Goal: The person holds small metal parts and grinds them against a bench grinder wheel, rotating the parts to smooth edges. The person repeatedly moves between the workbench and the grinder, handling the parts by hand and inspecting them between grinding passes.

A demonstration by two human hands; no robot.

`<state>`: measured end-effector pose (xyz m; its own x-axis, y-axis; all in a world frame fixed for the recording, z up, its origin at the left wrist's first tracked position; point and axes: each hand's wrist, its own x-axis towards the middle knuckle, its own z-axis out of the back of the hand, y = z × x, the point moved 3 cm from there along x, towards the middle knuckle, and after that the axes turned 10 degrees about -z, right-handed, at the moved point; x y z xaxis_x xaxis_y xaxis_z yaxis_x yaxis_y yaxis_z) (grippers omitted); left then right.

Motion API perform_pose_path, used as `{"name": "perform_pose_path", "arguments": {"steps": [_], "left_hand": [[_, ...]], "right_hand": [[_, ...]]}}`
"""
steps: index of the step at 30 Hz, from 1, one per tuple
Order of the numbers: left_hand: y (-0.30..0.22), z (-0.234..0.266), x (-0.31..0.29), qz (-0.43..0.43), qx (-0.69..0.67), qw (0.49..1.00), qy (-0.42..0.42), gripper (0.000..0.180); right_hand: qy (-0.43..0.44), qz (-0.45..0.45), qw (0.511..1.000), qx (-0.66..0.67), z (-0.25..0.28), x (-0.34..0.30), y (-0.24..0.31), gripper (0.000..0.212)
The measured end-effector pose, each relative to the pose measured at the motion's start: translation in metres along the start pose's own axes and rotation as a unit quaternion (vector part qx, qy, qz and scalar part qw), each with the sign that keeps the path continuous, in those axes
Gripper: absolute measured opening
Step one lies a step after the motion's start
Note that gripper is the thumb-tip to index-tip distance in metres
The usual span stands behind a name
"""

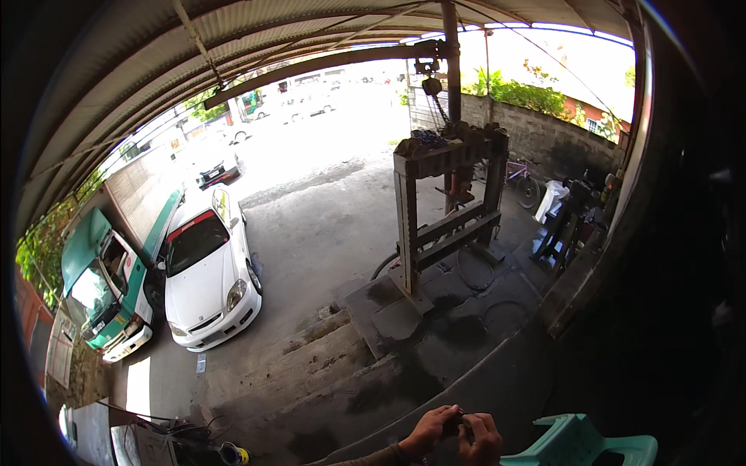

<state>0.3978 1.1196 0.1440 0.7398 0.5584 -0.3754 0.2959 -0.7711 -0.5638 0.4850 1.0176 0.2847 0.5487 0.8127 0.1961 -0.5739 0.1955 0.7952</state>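
Close together at the lower edge are my left hand [427, 432] and my right hand [480, 439]. The fingers of both curl inward and meet, with the left thumb and fingertips pinched near the right hand's. Between them is a small dark spot, too small to name. A dark band circles my left wrist. To the right of my hands stands a teal plastic chair [571, 439], its back and armrest showing.
A heavy steel press frame [407, 225] stands ahead on stained concrete, a chain hoist [433, 87] above it. Concrete steps [311, 357] lie left of it. Beyond are a white car [206, 283] and a green-white truck [105, 287]. Dark machinery [571, 213] lines the right wall.
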Motion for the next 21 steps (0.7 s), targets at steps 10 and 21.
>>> {"name": "perform_pose_path", "arguments": {"steps": [10, 21], "left_hand": [[-0.086, -0.078, 0.228, 0.121, -0.054, 0.989, 0.064, 0.031], [-0.114, -0.222, 0.482, 0.068, 0.232, 0.960, 0.140, 0.024]], "right_hand": [[-0.011, -0.180, 0.953, 0.242, 0.001, 0.245, -0.137, 0.033], [-0.174, -0.150, 0.955, 0.188, 0.099, 0.437, -0.266, 0.028]]}}
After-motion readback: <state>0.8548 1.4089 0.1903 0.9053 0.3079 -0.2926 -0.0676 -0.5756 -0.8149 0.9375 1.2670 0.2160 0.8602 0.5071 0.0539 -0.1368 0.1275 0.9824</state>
